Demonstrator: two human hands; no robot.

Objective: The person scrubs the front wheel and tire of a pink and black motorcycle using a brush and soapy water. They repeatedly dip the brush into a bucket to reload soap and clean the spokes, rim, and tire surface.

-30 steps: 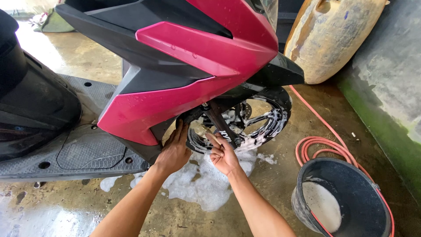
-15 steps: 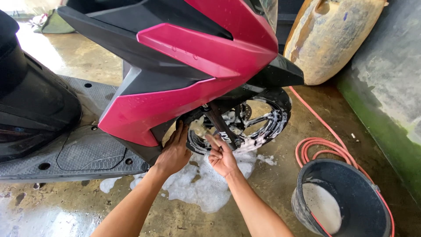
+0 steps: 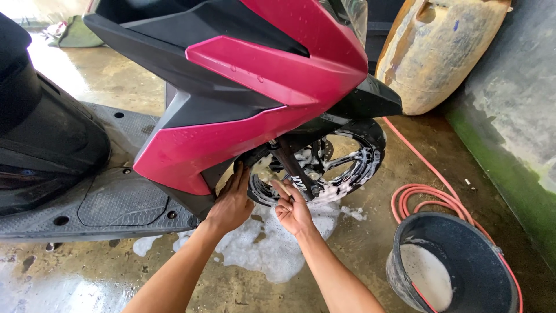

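Note:
A red and black scooter (image 3: 260, 87) stands over a wet floor, its front wheel (image 3: 324, 165) covered in soap suds. My left hand (image 3: 231, 203) rests flat against the tyre's rear edge under the red fairing and holds nothing. My right hand (image 3: 292, 210) is just beside it at the wheel's lower spokes, next to the black fork leg (image 3: 292, 165). Its fingers are closed on a small tan brush (image 3: 282, 186) that points up into the wheel. The brush's working end is hidden among the foam.
White foam (image 3: 263, 243) lies pooled on the concrete under the wheel. A dark bucket (image 3: 457, 266) of soapy water stands at the lower right with a coiled pink hose (image 3: 423, 197) beside it. A large tan jar (image 3: 440, 52) and a mossy wall (image 3: 509, 174) are at the right.
My right hand has shifted slightly down and left along the wheel with the brush. My left hand stays on the tyre.

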